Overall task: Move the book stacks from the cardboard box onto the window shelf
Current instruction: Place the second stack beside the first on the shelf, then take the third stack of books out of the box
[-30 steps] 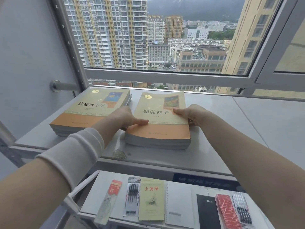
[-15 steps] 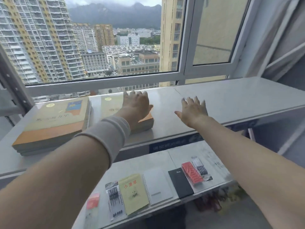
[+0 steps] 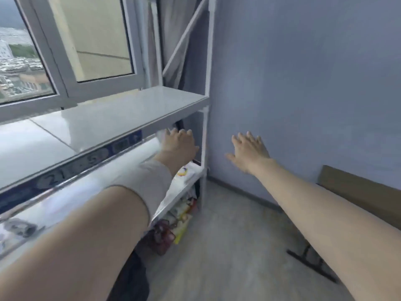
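Observation:
The grey window shelf (image 3: 121, 114) runs from the left edge to a white upright post, and this stretch of it is bare. No books are in view. My left hand (image 3: 179, 142) hangs open, palm down, in front of the shelf's right end, below its top surface. My right hand (image 3: 249, 151) is open with fingers spread, in the air before the blue wall. A brown cardboard edge (image 3: 355, 187) shows at the right, partly behind my right forearm; it may be the box.
A lower white shelf (image 3: 188, 174) holds blurred packets, with more colourful items (image 3: 178, 222) on the floor beneath. The white post (image 3: 204, 148) stands between my hands. A black bar (image 3: 312, 266) lies on the grey floor at right. The window frame (image 3: 65, 83) sits at upper left.
The view has swung right, away from the two book stacks on the shelf, which are now out of frame. Both hands left the books and moved right, empty and open.

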Motion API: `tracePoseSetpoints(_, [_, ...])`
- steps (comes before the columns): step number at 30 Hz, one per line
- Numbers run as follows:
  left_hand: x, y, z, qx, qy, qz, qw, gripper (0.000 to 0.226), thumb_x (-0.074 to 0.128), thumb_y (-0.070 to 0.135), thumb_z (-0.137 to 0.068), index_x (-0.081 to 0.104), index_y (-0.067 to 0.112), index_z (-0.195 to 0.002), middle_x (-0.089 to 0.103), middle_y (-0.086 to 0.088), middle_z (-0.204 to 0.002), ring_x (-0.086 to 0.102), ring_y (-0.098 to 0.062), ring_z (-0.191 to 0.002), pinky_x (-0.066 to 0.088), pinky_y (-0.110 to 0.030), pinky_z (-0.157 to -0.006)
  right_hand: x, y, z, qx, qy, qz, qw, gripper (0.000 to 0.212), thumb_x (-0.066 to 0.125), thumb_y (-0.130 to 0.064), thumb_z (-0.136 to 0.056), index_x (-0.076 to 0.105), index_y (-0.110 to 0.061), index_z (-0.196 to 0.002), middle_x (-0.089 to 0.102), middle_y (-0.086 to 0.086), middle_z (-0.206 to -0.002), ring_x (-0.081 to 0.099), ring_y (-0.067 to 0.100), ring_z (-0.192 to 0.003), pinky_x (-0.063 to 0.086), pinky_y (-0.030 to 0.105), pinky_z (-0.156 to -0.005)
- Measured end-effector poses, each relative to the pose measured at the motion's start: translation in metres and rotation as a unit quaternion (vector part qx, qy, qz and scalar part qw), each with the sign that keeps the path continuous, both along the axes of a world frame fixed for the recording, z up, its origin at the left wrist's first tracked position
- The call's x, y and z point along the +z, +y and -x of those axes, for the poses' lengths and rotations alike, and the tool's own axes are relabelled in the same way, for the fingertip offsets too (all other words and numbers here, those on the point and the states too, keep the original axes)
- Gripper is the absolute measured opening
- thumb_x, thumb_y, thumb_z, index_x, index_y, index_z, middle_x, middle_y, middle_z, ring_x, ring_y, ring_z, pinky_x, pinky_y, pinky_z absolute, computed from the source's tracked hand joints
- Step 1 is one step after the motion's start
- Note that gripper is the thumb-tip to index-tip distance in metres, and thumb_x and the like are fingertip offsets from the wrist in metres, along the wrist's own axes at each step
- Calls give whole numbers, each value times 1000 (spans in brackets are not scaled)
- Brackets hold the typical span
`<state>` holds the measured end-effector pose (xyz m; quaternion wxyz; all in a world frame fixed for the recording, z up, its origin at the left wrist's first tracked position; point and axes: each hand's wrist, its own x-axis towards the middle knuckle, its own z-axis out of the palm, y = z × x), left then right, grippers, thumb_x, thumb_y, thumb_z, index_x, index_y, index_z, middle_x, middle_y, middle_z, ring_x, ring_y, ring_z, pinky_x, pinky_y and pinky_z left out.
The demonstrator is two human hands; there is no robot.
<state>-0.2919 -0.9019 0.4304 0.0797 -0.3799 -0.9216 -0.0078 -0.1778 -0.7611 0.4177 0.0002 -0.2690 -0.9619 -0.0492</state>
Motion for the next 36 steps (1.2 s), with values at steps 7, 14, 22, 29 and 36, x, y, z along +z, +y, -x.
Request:
tracePoseSetpoints(7, [-43, 228, -144, -155, -36, 55, 986, 52, 40, 42, -96, 41, 12, -138, 49, -8, -141, 42, -29, -132, 29, -39, -108, -45, 184, -174, -143, -46, 37, 988, 65, 25, -46, -99, 9, -12, -152, 6, 8, -161, -1, 30, -148, 3, 48, -118])
tracePoseSetpoints(14, [-98, 423, -253, -278, -54, 96, 954, 53, 38, 39, -98, 35, 11, -143, 43, -9, -146, 36, -28, -136, 28, -39, -111, -101, 338, -302, -249, -73, 25, 965, 66, 28, -46, -98, 12, -9, -151, 10, 11, -160, 4, 33, -147, 7, 48, -119])
tracePoseSetpoints(22, [-165, 617, -321, -345, -120, 139, 920, 46, 40, 37, -96, 44, 11, -133, 50, -9, -139, 41, -28, -132, 30, -39, -107, -154, 502, -384, -335, -111, 64, 933, 65, 28, -45, -99, 11, -9, -151, 11, 11, -159, 6, 32, -147, 8, 47, -120])
tracePoseSetpoints(29, [-230, 738, -354, -354, -169, 205, 897, 49, 41, 38, -96, 41, 11, -137, 49, -10, -141, 42, -29, -132, 30, -41, -108, -228, 606, -428, -361, -129, 149, 911, 66, 29, -47, -98, 11, -13, -151, 9, 12, -160, 6, 31, -148, 9, 44, -120])
tracePoseSetpoints(36, [-322, 823, -377, -279, -262, 258, 887, 50, 41, 38, -97, 40, 11, -139, 52, -11, -137, 49, -29, -126, 39, -39, -103, -326, 706, -446, -321, -137, 237, 907, 63, 33, -45, -98, 16, -13, -150, 18, 11, -158, 15, 29, -146, 16, 41, -119])
